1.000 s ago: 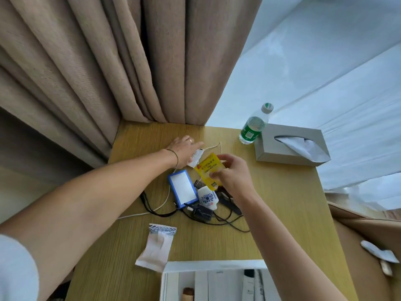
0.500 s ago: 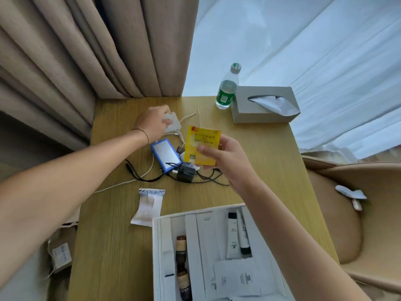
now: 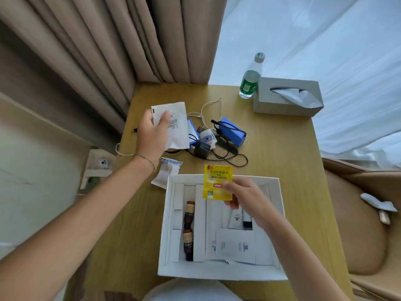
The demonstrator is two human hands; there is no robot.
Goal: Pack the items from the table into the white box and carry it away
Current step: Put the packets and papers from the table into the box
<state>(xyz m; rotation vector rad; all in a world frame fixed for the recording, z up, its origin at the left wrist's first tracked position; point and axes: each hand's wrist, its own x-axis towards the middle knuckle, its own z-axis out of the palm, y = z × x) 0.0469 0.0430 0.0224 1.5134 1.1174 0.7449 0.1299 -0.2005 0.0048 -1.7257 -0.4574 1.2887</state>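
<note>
The open white box lies at the near edge of the wooden table. It holds small brown bottles, two tubes and a white leaflet. My right hand grips a yellow tea sachet above the box's far edge. My left hand holds a white packet up over the table's left part. Behind it lie a blue case, a small white tube, a black adapter and tangled cables.
A striped white sachet lies left of the box's far corner. A green-labelled water bottle and a grey tissue box stand at the far right corner. Beige curtains hang behind; a tan armchair stands to the right.
My right hand has carried the yellow sachet from the middle of the table back over the box. My left hand has lifted the white packet off the table. The view has tilted down.
</note>
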